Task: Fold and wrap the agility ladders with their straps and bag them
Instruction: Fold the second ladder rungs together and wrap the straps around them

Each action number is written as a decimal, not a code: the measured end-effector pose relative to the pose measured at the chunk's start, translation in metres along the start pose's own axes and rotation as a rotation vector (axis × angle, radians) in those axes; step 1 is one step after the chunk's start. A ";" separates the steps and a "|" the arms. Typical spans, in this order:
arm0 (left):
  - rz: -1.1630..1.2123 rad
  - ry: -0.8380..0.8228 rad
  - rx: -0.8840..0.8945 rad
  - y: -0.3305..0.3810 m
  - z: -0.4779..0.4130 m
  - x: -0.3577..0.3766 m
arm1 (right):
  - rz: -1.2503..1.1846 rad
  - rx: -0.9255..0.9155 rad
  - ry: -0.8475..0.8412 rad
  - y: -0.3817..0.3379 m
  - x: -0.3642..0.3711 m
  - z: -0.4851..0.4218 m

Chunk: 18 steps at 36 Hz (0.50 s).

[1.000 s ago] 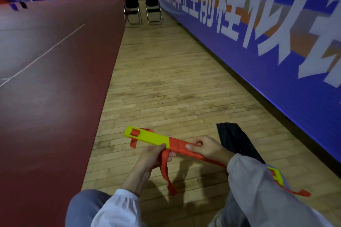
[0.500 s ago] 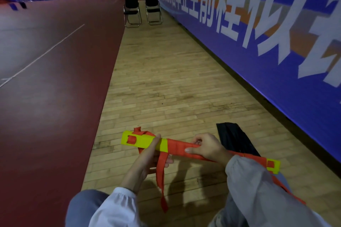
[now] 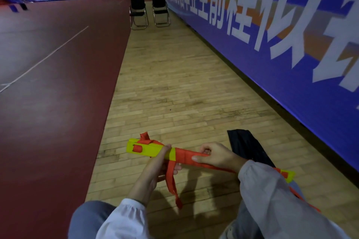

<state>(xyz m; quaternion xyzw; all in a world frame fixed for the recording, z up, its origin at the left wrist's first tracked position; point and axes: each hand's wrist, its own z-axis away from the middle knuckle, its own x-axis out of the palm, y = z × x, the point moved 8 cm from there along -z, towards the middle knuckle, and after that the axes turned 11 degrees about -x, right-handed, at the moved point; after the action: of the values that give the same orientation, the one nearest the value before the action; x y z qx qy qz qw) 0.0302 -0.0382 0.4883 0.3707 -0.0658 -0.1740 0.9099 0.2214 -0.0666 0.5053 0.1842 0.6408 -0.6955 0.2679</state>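
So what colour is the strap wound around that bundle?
Orange-red strap, around the yellow bundle; clearest in the head view.

Yellow ladder bundle [image 3: 147,149] wrapped in orange strap [image 3: 184,156]; black bag [image 3: 250,149]; blue banner [image 3: 291,64], white lettering.

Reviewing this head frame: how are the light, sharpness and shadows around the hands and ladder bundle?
Head view: dim indoor light, yet the left hand, right hand and ladder bundle look sharp; they and the dangling orange strap cast soft shadows on the wooden floor; the black bag shows little detail; wide-angle stretch distorts the blue banner toward the right edge.
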 end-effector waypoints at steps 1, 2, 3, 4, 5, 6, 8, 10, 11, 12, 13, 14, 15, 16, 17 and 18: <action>0.004 0.001 0.009 0.000 -0.001 0.000 | -0.023 0.012 -0.027 0.001 0.002 0.000; 0.008 0.000 0.017 -0.001 -0.001 -0.001 | -0.040 0.032 -0.052 0.002 0.004 0.000; 0.009 -0.004 0.024 -0.001 -0.002 0.000 | -0.047 0.058 -0.075 0.004 0.005 0.000; 0.006 -0.007 0.029 -0.001 -0.002 0.001 | -0.047 0.088 -0.093 0.006 0.005 0.001; 0.001 -0.010 0.033 -0.001 -0.002 0.002 | -0.047 0.118 -0.117 0.008 0.006 0.002; -0.004 -0.013 0.034 -0.001 -0.002 0.003 | -0.048 0.139 -0.149 0.010 0.008 0.002; -0.012 -0.015 0.032 -0.001 -0.002 0.003 | -0.054 0.164 -0.200 0.007 0.012 0.004; -0.022 -0.022 0.030 -0.003 -0.001 0.002 | -0.105 0.159 -0.217 0.001 0.015 0.006; -0.026 -0.027 0.027 -0.003 -0.001 0.002 | -0.120 0.141 -0.216 -0.002 0.015 0.006; -0.030 -0.030 0.022 -0.004 0.000 0.001 | -0.128 0.126 -0.216 -0.003 0.015 0.005; -0.033 -0.035 0.014 -0.004 0.000 0.001 | -0.136 0.119 -0.212 -0.004 0.015 0.004; -0.036 -0.041 0.004 -0.005 0.000 0.001 | -0.132 0.116 -0.211 -0.003 0.015 0.004; -0.038 -0.047 -0.006 -0.005 0.001 0.001 | -0.126 0.112 -0.214 -0.003 0.016 0.004; -0.043 -0.053 -0.018 -0.006 0.001 0.001 | -0.126 0.107 -0.217 -0.003 0.016 0.003; -0.052 -0.057 -0.031 -0.006 0.002 0.001 | -0.130 0.101 -0.217 -0.002 0.016 0.003; -0.062 -0.060 -0.044 -0.006 0.003 0.001 | -0.126 0.092 -0.221 -0.002 0.017 0.002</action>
<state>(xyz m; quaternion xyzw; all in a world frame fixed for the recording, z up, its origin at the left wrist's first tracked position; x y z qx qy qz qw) 0.0291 -0.0445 0.4859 0.3473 -0.0776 -0.2145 0.9096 0.2071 -0.0707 0.4973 0.0779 0.5850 -0.7557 0.2840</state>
